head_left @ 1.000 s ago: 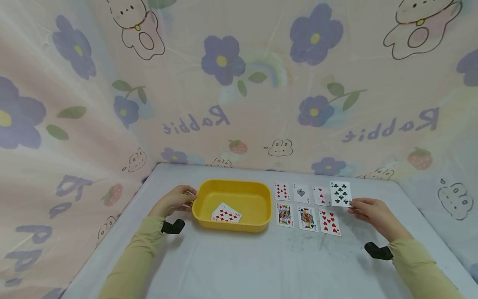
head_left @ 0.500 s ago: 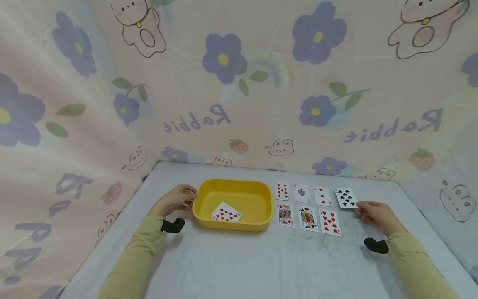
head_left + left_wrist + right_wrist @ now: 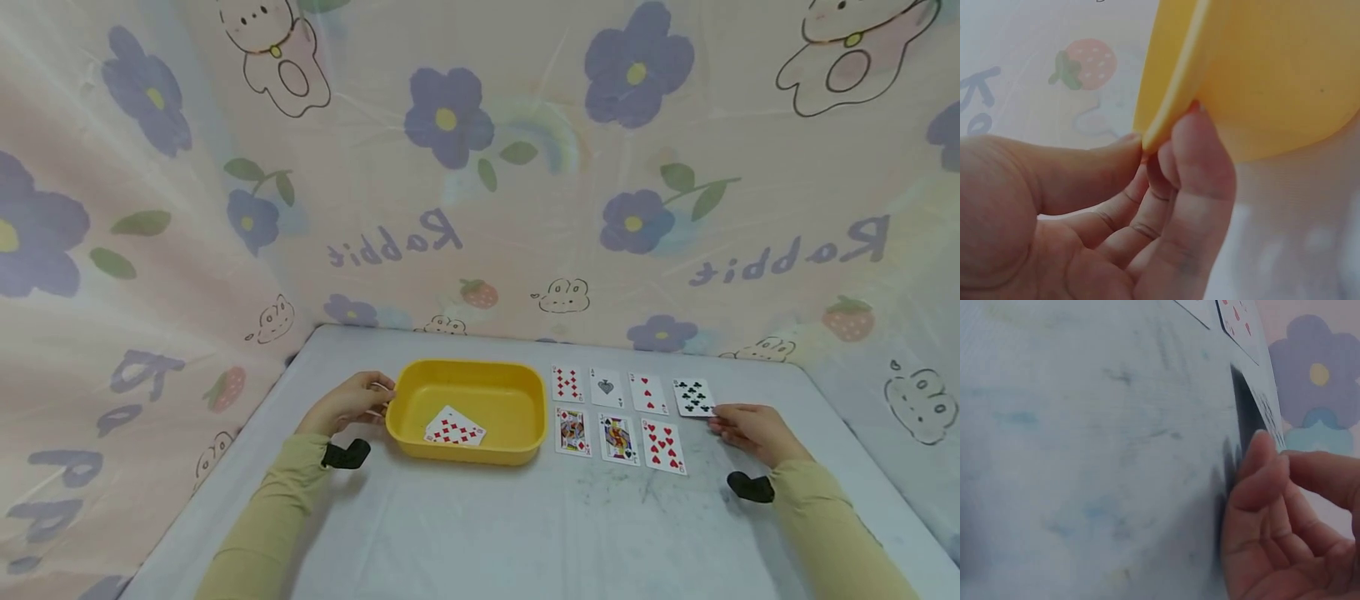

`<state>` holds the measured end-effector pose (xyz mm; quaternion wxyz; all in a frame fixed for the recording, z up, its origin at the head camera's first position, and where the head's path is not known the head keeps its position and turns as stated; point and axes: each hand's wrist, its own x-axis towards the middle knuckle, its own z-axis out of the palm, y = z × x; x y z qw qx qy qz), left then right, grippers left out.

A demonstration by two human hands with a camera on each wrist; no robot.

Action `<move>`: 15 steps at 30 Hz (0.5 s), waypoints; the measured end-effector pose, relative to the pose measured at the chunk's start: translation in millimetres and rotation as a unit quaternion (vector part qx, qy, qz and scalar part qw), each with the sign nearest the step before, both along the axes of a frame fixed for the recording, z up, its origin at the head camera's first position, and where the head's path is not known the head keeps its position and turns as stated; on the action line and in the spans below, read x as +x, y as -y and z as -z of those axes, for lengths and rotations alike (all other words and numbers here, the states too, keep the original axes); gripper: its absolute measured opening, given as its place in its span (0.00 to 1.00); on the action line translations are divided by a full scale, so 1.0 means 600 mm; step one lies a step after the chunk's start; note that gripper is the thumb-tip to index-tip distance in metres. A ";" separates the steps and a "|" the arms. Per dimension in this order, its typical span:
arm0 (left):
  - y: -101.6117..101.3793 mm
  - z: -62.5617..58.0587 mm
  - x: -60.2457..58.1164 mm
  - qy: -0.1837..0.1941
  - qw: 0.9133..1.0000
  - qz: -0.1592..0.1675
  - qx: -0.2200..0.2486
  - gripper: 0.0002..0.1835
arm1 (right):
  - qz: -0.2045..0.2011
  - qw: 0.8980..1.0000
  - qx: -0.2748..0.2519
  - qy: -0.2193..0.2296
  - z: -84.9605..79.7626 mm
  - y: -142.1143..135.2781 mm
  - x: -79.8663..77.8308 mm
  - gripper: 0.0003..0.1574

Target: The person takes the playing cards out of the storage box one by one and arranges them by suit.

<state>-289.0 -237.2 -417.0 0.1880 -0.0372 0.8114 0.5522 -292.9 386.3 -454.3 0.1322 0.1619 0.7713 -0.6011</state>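
Right hand (image 3: 756, 432) pinches the clubs card (image 3: 693, 396), at 3 o'clock from the upper hearts card (image 3: 648, 393); left hand (image 3: 347, 405) grips the yellow tray (image 3: 465, 453) at 9 o'clock; probably a laying-down step, next needing a flat release.

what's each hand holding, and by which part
Left hand pinches the yellow tray by its left rim; right hand pinches a clubs playing card by its near right corner.

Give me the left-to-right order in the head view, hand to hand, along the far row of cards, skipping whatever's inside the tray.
Left hand → yellow tray → diamonds card → single-spade card → hearts card → clubs card → right hand.
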 end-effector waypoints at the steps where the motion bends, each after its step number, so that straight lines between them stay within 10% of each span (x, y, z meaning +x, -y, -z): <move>1: 0.000 0.000 0.000 0.003 1.000 -0.002 0.002 0.14 | 0.001 1.000 0.003 0.000 -0.001 0.000 0.000 0.32; 15: -0.003 -0.001 0.004 -0.004 1.000 -0.001 -0.005 0.14 | 0.021 1.000 -0.021 0.005 -0.017 0.003 0.006 0.30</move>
